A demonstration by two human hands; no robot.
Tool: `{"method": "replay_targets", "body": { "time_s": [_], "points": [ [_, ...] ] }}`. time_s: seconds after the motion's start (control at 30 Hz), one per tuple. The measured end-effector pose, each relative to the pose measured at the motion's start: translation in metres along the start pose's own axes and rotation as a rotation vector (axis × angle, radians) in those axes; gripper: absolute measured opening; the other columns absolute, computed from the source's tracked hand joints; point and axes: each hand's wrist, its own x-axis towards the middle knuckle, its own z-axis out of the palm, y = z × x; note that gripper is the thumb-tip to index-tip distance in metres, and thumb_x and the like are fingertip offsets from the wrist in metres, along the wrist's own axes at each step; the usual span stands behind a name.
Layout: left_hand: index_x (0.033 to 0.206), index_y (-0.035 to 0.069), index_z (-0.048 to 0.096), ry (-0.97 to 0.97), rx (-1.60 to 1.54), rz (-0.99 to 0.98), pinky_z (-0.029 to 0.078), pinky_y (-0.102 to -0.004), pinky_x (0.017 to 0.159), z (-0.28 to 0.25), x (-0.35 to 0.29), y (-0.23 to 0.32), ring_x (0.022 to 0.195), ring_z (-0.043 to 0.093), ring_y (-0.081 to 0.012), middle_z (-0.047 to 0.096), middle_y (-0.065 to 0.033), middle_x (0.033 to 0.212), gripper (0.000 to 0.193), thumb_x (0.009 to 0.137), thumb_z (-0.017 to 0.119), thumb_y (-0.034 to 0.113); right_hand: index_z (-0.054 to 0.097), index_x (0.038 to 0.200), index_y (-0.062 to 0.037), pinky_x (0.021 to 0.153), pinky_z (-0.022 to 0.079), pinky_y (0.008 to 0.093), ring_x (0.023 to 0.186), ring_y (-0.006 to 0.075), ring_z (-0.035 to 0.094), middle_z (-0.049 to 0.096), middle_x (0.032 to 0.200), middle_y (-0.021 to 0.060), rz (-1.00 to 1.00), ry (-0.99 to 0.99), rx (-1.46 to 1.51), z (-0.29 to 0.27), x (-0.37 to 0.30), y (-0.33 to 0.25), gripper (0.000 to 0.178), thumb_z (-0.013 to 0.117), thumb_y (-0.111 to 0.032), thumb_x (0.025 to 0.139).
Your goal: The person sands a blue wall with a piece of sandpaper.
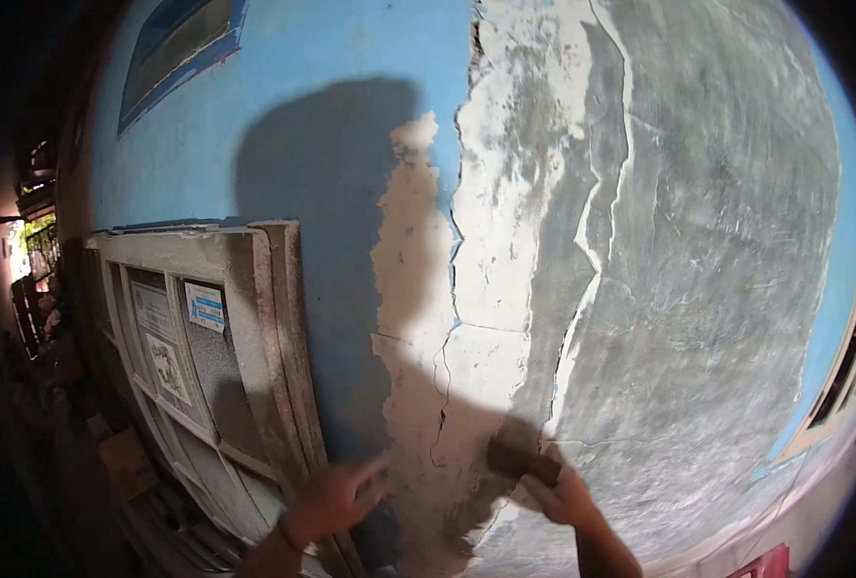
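Note:
A cracked wall (698,289) fills most of the view, with grey plaster on the right, a pale patched strip in the middle and blue paint on the left. Low in the middle, my right hand (561,495) is closed on a dark brown rectangular block (536,466), which is up against or close to the wall beside a long crack (570,347). The kind of block is unclear. My left hand (337,499) is open and slightly blurred, its fingers apart, near the wall by the window frame. Whether it touches the wall I cannot tell.
At left stands a worn white-framed window (255,366) with papers on its panes. A cardboard box (128,464) and several pipes (182,525) lie below it. A red object (767,563) shows at the lower right. My shadow falls across the wall.

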Motion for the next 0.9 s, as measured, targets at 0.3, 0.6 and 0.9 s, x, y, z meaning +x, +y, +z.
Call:
{"method": "replay_targets", "body": {
  "time_s": [0.3,0.6,0.9],
  "points": [
    [0.118,0.008,0.058,1.153,0.492,1.012,0.038,-0.0440,0.087,-0.165,0.207,0.138,0.110,0.051,-0.0298,0.055,-0.0107,0.113,0.039,0.081,0.061,0.018,0.056,0.127,-0.0010,0.090,0.046,0.0380,0.110,0.0323,0.061,0.062,0.120,0.0182,-0.504,0.584,-0.460,-0.060,0.077,-0.137,0.045,0.053,0.003,0.083],
    [0.130,0.011,0.052,1.222,0.520,0.898,0.028,-0.0498,0.103,-0.166,0.250,0.128,0.125,0.039,-0.0332,0.045,-0.0114,0.134,0.050,0.082,0.059,0.023,0.053,0.135,-0.0119,0.104,0.038,0.0478,0.130,0.0277,0.048,0.051,0.140,0.0098,-0.529,0.806,-1.108,-0.058,0.138,-0.156,0.059,0.051,-0.001,0.077],
    [0.130,0.011,0.051,1.234,0.549,0.866,0.028,-0.0502,0.104,-0.165,0.250,0.125,0.126,0.040,-0.0337,0.046,-0.0114,0.134,0.050,0.082,0.060,0.022,0.049,0.138,-0.0143,0.108,0.035,0.0534,0.135,0.0307,0.040,0.042,0.146,0.0105,-0.502,0.721,-1.058,-0.061,0.185,-0.156,0.052,0.056,-0.016,0.086]
  ]
}}
